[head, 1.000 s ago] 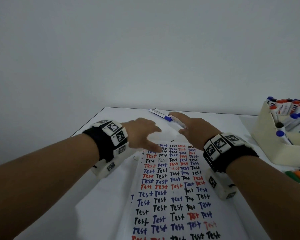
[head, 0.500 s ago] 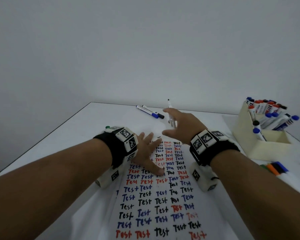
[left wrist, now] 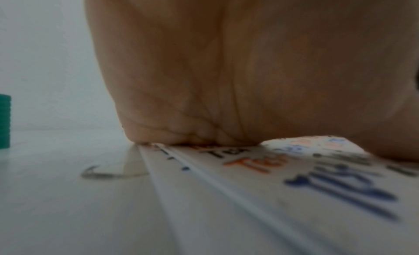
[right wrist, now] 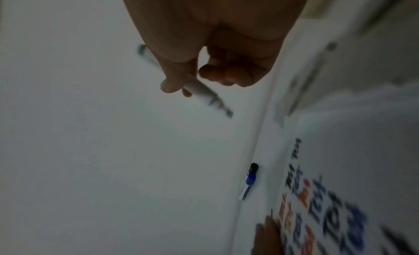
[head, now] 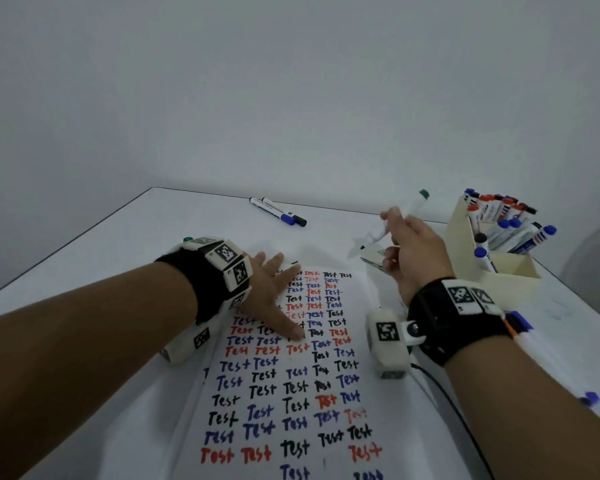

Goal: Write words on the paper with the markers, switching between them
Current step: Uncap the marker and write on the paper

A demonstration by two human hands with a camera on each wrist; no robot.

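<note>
Head view: my right hand (head: pixel 409 251) is raised above the table (head: pixel 174 223), off the far right corner of the paper (head: pixel 291 382), with fingers curled round a white marker (head: pixel 392 221). The marker's long axis slants: its green end (head: pixel 424 194) points up and away to the right, and its writing end points down and left, toward the top of the page. The tip is blurred, so I cannot tell whether it is uncapped.

My left hand (head: pixel 274 296) lies flat on the upper left part of the paper, fingers straight and spread, pinning it down. The left wrist view shows the heel of that palm (left wrist: pixel 204 79) pressed onto the sheet's edge.

The page is covered with rows of the word "Test" in black, blue and red. The marker hangs beyond and to the right of the sheet, so I judge that writing means bringing it down and leftward onto the page. My right hand is the nearer hand; my left is occupied.

Two more markers (head: pixel 278 212) lie side by side at the far edge of the table, and a cream box (head: pixel 499 271) of markers stands to the right.
</note>
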